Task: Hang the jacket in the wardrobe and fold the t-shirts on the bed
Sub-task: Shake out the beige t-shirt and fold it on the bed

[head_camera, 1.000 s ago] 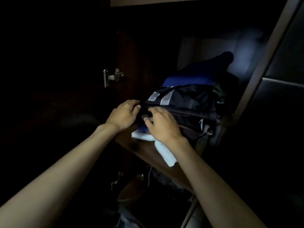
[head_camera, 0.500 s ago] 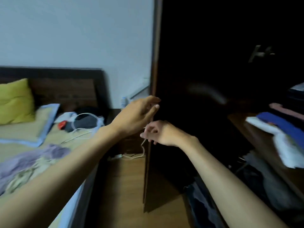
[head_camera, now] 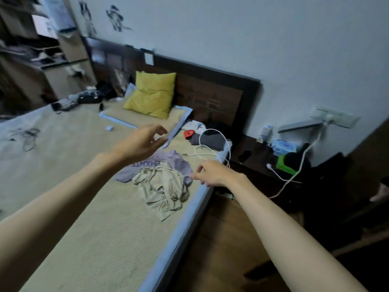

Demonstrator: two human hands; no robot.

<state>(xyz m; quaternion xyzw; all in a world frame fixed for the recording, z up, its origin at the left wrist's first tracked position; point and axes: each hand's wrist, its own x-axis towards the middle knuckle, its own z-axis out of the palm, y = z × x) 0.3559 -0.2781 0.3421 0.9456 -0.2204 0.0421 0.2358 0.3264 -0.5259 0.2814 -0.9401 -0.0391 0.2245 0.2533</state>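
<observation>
Two crumpled t-shirts lie on the bed [head_camera: 88, 239] near its right edge: a beige t-shirt [head_camera: 162, 186] on top of a purple t-shirt [head_camera: 179, 163] with printed letters. My left hand [head_camera: 140, 143] hovers above the purple shirt with its fingers spread and nothing in it. My right hand [head_camera: 212, 172] floats just right of the shirts at the bed's edge, fingers loosely apart, holding nothing. Neither the jacket nor the wardrobe is in view.
A yellow pillow [head_camera: 152, 94] leans on the dark headboard [head_camera: 210, 95]. A white cable [head_camera: 212, 152] loops over the bed's corner beside a dark garment [head_camera: 210, 141] and a red object [head_camera: 188, 133]. A cluttered nightstand [head_camera: 263, 157] stands to the right. Wooden floor [head_camera: 221, 239] runs beside the bed.
The view has swung from the dark wardrobe shelf to the bed. Both hands left the folded clothes there and now reach over the crumpled t-shirts, empty.
</observation>
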